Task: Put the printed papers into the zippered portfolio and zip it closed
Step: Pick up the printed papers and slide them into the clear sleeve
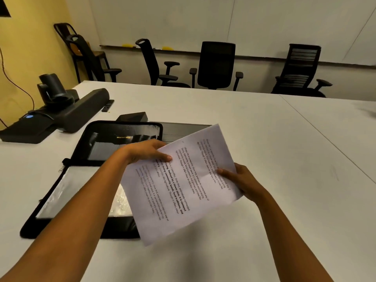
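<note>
On the far left of the white desk (264, 139), before a yellow wall, a long dark grey speaker bar (81, 110) lies with a black conference camera (54, 86) standing on it. Just right of it, a black zippered fabric portfolio (120, 228) lies spread flat and unzipped; its near half shows a shiny clear sleeve, its far half dark pockets. The left forearm crosses above this near half and hides part of it. Behind the portfolio sits a small black box (133, 117), and beside that a flat grey panel (183, 129), partly covered by the sheets.

The left hand (142, 151) holds the white printed papers (183, 184) at their upper left edge, fingers pinching with the thumb on top. The papers are raised off the desk and tilted, their lower left part overlapping the portfolio's right edge in view; none is inside it. The right hand (242, 180) grips their right edge, thumb on the print, fingers curled beneath.

Along the desk's far side, three black office chairs (217, 64) stand under a whiteboard (264, 21).
</note>
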Demonstrator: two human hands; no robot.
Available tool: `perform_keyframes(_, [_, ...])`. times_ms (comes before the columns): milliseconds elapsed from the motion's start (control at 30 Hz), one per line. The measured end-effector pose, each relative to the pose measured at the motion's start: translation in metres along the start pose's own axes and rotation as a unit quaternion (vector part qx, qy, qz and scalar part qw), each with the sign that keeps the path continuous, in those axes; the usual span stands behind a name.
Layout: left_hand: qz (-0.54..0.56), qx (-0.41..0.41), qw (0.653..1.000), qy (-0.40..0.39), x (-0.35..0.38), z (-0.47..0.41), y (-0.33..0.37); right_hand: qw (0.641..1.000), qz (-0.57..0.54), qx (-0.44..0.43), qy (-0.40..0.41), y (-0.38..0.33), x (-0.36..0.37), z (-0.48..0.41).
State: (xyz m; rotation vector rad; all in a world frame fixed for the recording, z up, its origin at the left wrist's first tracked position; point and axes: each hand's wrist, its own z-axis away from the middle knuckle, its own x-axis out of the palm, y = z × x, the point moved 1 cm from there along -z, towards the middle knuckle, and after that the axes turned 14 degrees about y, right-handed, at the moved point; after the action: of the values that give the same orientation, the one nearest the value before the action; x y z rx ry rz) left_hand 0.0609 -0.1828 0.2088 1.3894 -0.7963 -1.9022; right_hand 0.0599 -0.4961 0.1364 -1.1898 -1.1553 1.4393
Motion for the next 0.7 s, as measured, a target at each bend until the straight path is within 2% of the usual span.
perform_keyframes(100, [-0.036, 0.053, 0.991, 0.117, -0.011, 0.005, -0.002, 0.997, -0.055, 0.006, 0.050, 0.001, -0.011, 0.002])
perform_keyframes(167, [-0.012, 0.044, 0.980, 0.195, -0.015, 0.005, -0.010, 0.995, -0.077, 0.006, 0.070, 0.004, -0.018, 0.005])
perform_keyframes(233, [0.049, 0.012, 0.965, 0.256, -0.011, 0.005, -0.021, 0.992, -0.088, 0.010, 0.086, 0.008, -0.019, 0.006])
perform_keyframes(300, [0.191, -0.040, 0.931, 0.308, 0.000, 0.006, -0.032, 0.989, -0.102, 0.013, 0.108, 0.012, -0.017, 0.007])
perform_keyframes(367, [0.358, -0.107, 0.878, 0.298, 0.017, 0.012, -0.037, 0.985, -0.119, 0.014, 0.125, 0.016, -0.012, 0.008])
perform_keyframes(400, [0.393, -0.127, 0.866, 0.282, 0.025, 0.013, -0.041, 0.983, -0.126, 0.014, 0.132, 0.018, -0.010, 0.008])
perform_keyframes(567, [0.371, -0.156, 0.880, 0.255, 0.055, 0.020, -0.054, 0.981, -0.121, 0.020, 0.150, 0.025, -0.005, 0.009])
perform_keyframes(700, [0.345, -0.161, 0.876, 0.295, 0.053, 0.015, -0.060, 0.989, -0.093, 0.052, 0.106, 0.036, -0.003, 0.014])
